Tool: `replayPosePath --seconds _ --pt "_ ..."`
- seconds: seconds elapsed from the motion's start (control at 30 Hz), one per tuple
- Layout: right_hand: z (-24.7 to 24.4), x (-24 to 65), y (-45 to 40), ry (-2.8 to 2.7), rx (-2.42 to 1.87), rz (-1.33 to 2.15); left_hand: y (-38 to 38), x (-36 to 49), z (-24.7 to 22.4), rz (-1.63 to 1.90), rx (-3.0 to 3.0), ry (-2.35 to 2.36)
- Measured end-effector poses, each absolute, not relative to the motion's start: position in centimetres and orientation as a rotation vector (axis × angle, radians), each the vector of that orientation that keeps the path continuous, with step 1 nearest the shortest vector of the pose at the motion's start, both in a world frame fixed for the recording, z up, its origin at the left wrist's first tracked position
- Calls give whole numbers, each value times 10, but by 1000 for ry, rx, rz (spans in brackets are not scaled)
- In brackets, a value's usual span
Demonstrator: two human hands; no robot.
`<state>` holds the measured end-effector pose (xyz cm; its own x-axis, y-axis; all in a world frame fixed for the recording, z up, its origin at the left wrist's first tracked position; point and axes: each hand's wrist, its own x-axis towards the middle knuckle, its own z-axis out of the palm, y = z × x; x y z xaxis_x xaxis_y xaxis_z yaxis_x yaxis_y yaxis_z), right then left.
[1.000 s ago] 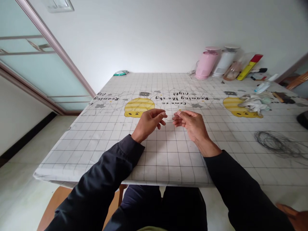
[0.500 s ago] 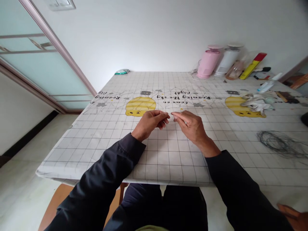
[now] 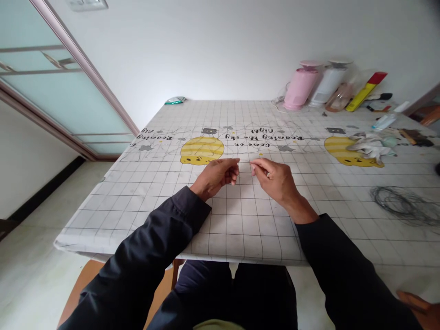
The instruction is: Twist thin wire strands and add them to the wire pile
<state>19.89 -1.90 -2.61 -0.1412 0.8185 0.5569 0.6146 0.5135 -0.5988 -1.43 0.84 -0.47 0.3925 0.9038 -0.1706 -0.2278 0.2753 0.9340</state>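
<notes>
Above a table (image 3: 137, 201) covered in a white grid-patterned cloth, a seated person holds both hands just over the surface, near its middle. Both forearms, in dark sleeves, reach forward from the bottom of the view and angle inward, so the hands nearly meet. The left hand (image 3: 216, 176) is loosely curled, knuckles up, its thumb and forefinger pressed together in a pinch pointing right. The right hand (image 3: 275, 178) mirrors it, its thumb and forefinger pinched and pointing left, the other fingers folded under. Between the two pinches runs a very fine strand of wire (image 3: 244, 161), barely visible; how firmly either hand grips it cannot be told. The fingertips are close but apart. Well to the right on the cloth lies a loose tangle of dark wire (image 3: 398, 206). Farther back are a crumpled white cloth (image 3: 367, 145), a pink jug (image 3: 299, 88) and a white jug (image 3: 326, 85) against the wall.
</notes>
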Motion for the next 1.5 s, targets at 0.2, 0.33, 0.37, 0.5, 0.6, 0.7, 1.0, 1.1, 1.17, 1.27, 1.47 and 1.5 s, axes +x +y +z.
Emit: replayPosePath --seconds 0.2,0.33,0.37,0.5,0.6,0.7,1.0,1.1,1.17,1.27,1.47,1.5 --pt "-24 199 -20 -1661 -1215 328 4 -10 -1 1105 877 713" --pt "-26 195 -21 -1504 -1196 438 0 -4 -2 1208 799 641" --pt "-27 194 -21 -1478 -1194 459 -2 -3 -2 1187 800 640" --pt "-28 192 -20 -1413 -1181 541 -6 2 -2 1092 825 682" --pt "-25 191 -22 -1419 -1170 564 -7 3 -2 1161 829 684" --pt "-21 191 -25 -1453 -1182 517 -7 3 -3 1222 867 695" --pt "-17 192 -27 -1457 -1196 537 -12 5 -6 1131 904 670" --pt "-19 190 -28 -1506 -1209 480 -13 7 -8 1138 898 675" --pt "-21 189 -28 -1576 -1226 399 -13 8 -9 1156 920 691" --pt "-24 190 -28 -1699 -1232 331 -12 8 -9 1183 991 778" --pt "-15 205 -24 -1665 -1174 562 -10 3 -3 1093 1125 941" --pt "-13 209 -22 -1610 -1143 631 -10 3 -2 1071 1147 947"
